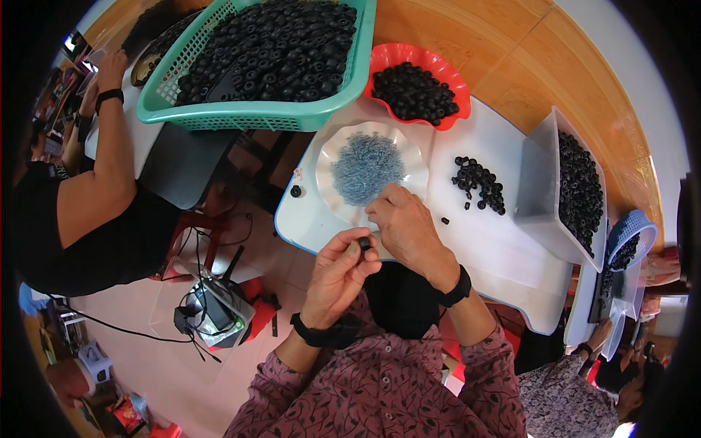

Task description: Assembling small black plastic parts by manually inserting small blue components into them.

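Between the thumb and fingers of my left hand [337, 271] is a small black cap [364, 243], its round end turned up. My right hand [410, 228] is just above and to the right, over the near rim of a white scalloped plate [330, 157]. Its fingers are pinched together, and whatever they hold is too small or hidden to make out. A heap of small bluish clear pieces [365, 166] fills the middle of the plate. Right of it, a loose pile of black caps [478, 182] lies on the white table [467, 252].
A green basket [241, 113] full of black parts stands at the back left, beside a red scalloped bowl [453, 80] of black parts. At right stands a clear bin [537, 182] with more. A single black cap [296, 191] lies by the left edge. Another person's arm [102, 182] is at far left.
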A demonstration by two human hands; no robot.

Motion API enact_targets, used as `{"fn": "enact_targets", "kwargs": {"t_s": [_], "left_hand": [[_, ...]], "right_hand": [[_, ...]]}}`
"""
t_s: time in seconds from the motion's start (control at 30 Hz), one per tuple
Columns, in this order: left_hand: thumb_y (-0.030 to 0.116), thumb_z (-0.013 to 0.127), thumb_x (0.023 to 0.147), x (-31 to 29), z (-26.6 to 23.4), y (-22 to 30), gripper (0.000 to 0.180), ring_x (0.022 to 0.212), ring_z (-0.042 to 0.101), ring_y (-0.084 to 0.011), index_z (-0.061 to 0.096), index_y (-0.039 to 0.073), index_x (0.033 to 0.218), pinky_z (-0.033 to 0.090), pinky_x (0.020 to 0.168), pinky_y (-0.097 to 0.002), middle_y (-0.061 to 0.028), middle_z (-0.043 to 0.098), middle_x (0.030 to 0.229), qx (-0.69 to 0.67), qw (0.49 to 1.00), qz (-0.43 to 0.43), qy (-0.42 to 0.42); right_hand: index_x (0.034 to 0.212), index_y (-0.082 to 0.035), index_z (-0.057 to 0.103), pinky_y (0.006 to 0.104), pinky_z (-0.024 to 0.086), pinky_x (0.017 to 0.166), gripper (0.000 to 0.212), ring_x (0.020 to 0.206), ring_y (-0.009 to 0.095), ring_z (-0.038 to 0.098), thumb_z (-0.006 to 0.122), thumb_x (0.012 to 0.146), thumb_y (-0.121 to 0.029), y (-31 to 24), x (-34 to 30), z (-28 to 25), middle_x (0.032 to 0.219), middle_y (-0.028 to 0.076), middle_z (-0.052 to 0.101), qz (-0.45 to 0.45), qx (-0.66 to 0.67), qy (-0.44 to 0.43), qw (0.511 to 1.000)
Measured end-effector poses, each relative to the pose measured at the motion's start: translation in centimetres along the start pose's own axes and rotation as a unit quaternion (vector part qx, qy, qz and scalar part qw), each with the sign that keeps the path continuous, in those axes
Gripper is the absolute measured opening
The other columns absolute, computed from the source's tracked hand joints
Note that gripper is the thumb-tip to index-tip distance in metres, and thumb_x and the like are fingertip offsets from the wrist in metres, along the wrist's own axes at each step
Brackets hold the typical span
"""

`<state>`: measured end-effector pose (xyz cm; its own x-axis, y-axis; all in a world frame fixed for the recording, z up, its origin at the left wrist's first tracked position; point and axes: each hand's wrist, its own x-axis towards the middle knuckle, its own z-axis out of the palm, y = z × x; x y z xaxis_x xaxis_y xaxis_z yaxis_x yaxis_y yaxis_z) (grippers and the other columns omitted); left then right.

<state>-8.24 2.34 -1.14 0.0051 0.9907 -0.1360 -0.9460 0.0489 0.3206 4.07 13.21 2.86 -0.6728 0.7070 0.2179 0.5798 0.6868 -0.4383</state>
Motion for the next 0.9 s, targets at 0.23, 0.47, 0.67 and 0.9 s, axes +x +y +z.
{"fn": "enact_targets", "kwargs": {"t_s": [0.23, 0.47, 0.67, 0.9], "left_hand": [[0.008, 0.05, 0.097, -0.2, 0.2, -0.1, 0.025, 0.088, 0.061, -0.0171, 0.054, -0.001, 0.12, 0.057, 0.078, -0.0268, -0.0167, 0.056, 0.11, 0.002, 0.999, -0.029, -0.017], [0.007, 0.049, 0.097, 0.0, 0.4, -0.7, 0.023, 0.089, 0.063, -0.0195, 0.056, -0.004, 0.117, 0.058, 0.078, -0.0291, -0.0183, 0.056, 0.11, -0.015, 0.999, -0.041, -0.02], [0.008, 0.051, 0.097, 0.4, 0.5, -1.2, 0.023, 0.083, 0.067, -0.0204, 0.057, -0.005, 0.115, 0.06, 0.074, -0.0318, -0.0168, 0.061, 0.102, 0.017, 0.998, -0.056, -0.016], [0.01, 0.054, 0.096, 0.8, 1.3, -2.1, 0.023, 0.082, 0.068, -0.0194, 0.058, -0.004, 0.114, 0.061, 0.073, -0.0321, -0.0135, 0.065, 0.096, 0.042, 0.997, -0.068, -0.013]], "right_hand": [[0.081, -0.003, 0.064, 0.0429, 0.047, 0.072, 0.013, 0.083, 0.034, 0.059, 0.065, 0.069, -0.001, 0.0, 0.5, -0.3, 0.089, 0.014, 0.055, 0.041, 0.033, -0.029, 0.998], [0.095, -0.003, 0.061, 0.0405, 0.049, 0.069, 0.014, 0.078, 0.033, 0.061, 0.059, 0.081, 0.0, -0.6, -0.7, -1.2, 0.092, 0.016, 0.055, 0.082, 0.041, 0.02, 0.996], [0.105, 0.0, 0.061, 0.0265, 0.05, 0.065, 0.016, 0.07, 0.015, 0.06, 0.056, 0.09, 0.0, -1.4, -3.8, -2.7, 0.084, 0.008, 0.057, 0.192, 0.329, 0.059, 0.923], [0.099, 0.003, 0.063, 0.0234, 0.051, 0.074, 0.01, 0.079, 0.01, 0.06, 0.061, 0.09, -0.002, -2.4, -6.7, -3.3, 0.086, 0.006, 0.064, 0.249, 0.56, 0.128, 0.78]]}}
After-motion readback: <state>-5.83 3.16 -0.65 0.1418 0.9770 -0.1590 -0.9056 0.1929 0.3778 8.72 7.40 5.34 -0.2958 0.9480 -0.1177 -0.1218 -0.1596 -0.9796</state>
